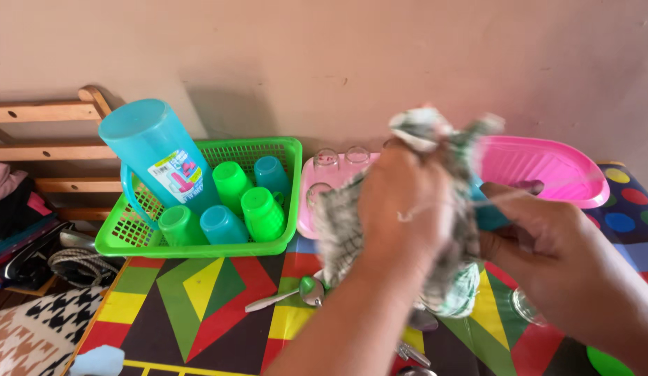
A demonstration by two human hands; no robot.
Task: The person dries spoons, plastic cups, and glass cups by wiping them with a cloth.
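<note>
Two hands meet over the middle of the brightly patterned tabletop (198, 292). The left hand (404, 205) is closed around a checked grey-and-white cloth (338, 230), which is bunched over a small blue plastic cup (490, 216) (mostly hidden) gripped by the right hand (547, 244). At the table's back edge stands a green plastic basket (129, 240) holding a tall blue plastic jug (157, 157); a pink plastic tray (547, 170) sits towards the back right corner.

- One green basket (290, 150)
- One blue jug (153, 150)
- Three green cups (263, 212)
- Two blue cups (223, 224)
- One pink tray (547, 167)
- One checked cloth (338, 223)
</note>
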